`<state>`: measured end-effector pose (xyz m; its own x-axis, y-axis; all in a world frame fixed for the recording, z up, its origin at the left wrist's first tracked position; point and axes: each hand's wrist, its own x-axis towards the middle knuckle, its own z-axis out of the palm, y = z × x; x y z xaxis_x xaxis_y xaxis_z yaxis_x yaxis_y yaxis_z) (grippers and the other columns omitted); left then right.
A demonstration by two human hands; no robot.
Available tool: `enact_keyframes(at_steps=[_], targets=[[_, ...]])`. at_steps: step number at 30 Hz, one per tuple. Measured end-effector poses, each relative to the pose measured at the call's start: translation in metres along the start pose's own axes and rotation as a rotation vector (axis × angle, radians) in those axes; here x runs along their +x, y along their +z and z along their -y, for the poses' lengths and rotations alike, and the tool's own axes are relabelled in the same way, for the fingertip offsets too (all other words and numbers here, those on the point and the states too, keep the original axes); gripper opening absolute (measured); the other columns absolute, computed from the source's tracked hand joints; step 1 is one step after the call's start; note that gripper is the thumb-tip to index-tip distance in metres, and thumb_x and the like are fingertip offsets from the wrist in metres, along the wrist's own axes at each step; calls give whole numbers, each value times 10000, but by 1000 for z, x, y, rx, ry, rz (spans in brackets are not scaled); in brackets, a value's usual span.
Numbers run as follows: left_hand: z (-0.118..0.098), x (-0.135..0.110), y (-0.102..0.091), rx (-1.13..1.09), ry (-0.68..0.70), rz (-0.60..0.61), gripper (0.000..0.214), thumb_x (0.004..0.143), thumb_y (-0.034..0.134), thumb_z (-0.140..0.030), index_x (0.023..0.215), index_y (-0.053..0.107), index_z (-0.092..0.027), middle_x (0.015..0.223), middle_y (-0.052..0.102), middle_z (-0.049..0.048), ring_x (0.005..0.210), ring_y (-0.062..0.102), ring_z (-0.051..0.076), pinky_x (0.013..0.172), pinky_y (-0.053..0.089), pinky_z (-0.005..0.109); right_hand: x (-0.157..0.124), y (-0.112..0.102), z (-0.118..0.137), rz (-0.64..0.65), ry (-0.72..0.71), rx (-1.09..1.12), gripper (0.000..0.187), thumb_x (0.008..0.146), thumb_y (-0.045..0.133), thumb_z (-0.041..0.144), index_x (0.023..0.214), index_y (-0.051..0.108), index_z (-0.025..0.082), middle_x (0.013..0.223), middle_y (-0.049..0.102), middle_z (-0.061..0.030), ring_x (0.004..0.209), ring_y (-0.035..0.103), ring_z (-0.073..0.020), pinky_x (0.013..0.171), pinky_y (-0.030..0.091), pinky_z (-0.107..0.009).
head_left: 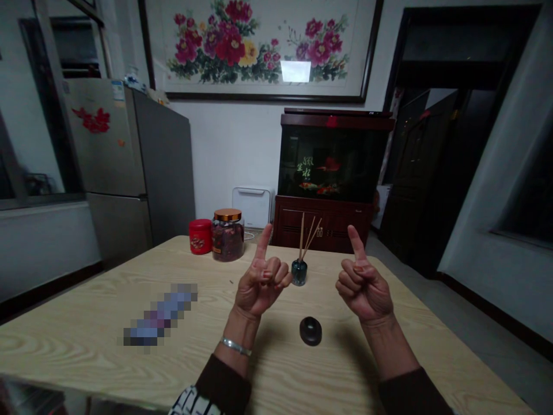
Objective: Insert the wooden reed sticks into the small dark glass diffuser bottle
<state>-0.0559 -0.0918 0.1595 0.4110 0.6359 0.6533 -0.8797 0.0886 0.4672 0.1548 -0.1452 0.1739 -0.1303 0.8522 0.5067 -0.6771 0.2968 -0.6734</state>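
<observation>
Above the table, my left hand (262, 283) is raised with its index finger pointing up. Its other fingers are curled in under the thumb, and nothing shows in them. My right hand (365, 285) mirrors it, index finger up and the rest folded, also holding nothing. A silver bracelet (235, 346) circles my left wrist. Just behind my left hand's knuckles stands a dark glass reed diffuser (299, 273) with several thin sticks. On the tabletop between my forearms lies a small dark oval object (310, 331). Neither hand touches the table.
The light wooden table (207, 357) carries a red tin (200, 237), a copper-lidded jar (227, 237) and a blurred-out flat item (159, 315). Beyond are a fridge (166, 161), a white panel (252, 208), a fish tank (334, 161), a framed flower painting (259, 52) and a dark doorway (432, 173).
</observation>
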Motion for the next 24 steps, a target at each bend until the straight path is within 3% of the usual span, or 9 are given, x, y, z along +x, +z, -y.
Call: enact_keyframes(at_steps=[5, 8, 11, 13, 15, 16, 20, 22, 24], targets=[[1, 1, -7, 8, -13, 2, 940, 684, 658, -103, 1515, 272, -316, 517, 276, -98, 505, 232, 89, 524, 237, 231, 3, -3, 0, 0, 2, -8, 781, 778, 538, 127, 1479, 334, 407, 564, 211, 108, 460, 65, -85, 415, 130, -188], [7, 0, -21, 59, -49, -40, 865, 718, 678, -149, 1496, 321, -272, 542, 351, -94, 512, 294, 83, 548, 288, 231, 3, -16, -6, -47, 2, -44, 692, 792, 572, 182, 1441, 408, 356, 574, 249, 107, 457, 118, -75, 417, 157, -177], [21, 1, -51, 209, -135, -224, 675, 766, 689, -254, 1400, 460, -205, 693, 519, -37, 589, 433, 84, 589, 344, 226, 10, -48, -25, -178, 77, -232, 503, 809, 617, 308, 1305, 545, 270, 627, 379, 84, 481, 289, -60, 443, 226, -172], [37, 2, -79, 397, -236, -406, 548, 746, 707, -283, 1262, 567, -165, 820, 587, 10, 655, 507, 89, 609, 372, 216, 20, -78, -47, -328, 196, -517, 408, 797, 640, 373, 1180, 598, 236, 749, 527, 32, 587, 471, -80, 490, 304, -187], [56, 1, -108, 609, -325, -586, 446, 720, 702, -285, 1136, 618, -150, 874, 609, 33, 711, 554, 110, 602, 378, 208, 34, -109, -74, -478, 345, -898, 425, 748, 661, 424, 1116, 601, 221, 929, 626, -40, 771, 600, -158, 577, 408, -247], [67, 0, -121, 687, -341, -623, 428, 716, 698, -286, 1117, 617, -157, 887, 615, 38, 742, 572, 125, 619, 401, 217, 43, -124, -88, -507, 356, -965, 488, 702, 695, 404, 1138, 581, 218, 1023, 635, -76, 873, 617, -204, 640, 448, -293], [101, -9, -161, 926, -314, -644, 387, 687, 681, -179, 1066, 602, -166, 924, 601, 43, 754, 574, 130, 685, 456, 255, 81, -163, -135, -526, 293, -1104, 797, 545, 784, 368, 1265, 474, 222, 1276, 549, -131, 1158, 531, -282, 871, 453, -382], [112, -15, -172, 1069, -289, -622, 431, 692, 650, -113, 1113, 583, -176, 1022, 601, 64, 859, 588, 150, 792, 477, 290, 97, -172, -150, -485, 259, -1154, 783, 529, 792, 380, 1236, 493, 224, 1250, 571, -107, 1158, 529, -276, 923, 432, -382], [118, -20, -178, 1168, -270, -580, 511, 707, 630, -87, 1202, 542, -178, 1139, 590, 100, 997, 582, 184, 883, 472, 323, 105, -177, -158, -439, 240, -1195, 653, 558, 776, 391, 1145, 545, 221, 1135, 624, -76, 1078, 565, -265, 928, 429, -385]])
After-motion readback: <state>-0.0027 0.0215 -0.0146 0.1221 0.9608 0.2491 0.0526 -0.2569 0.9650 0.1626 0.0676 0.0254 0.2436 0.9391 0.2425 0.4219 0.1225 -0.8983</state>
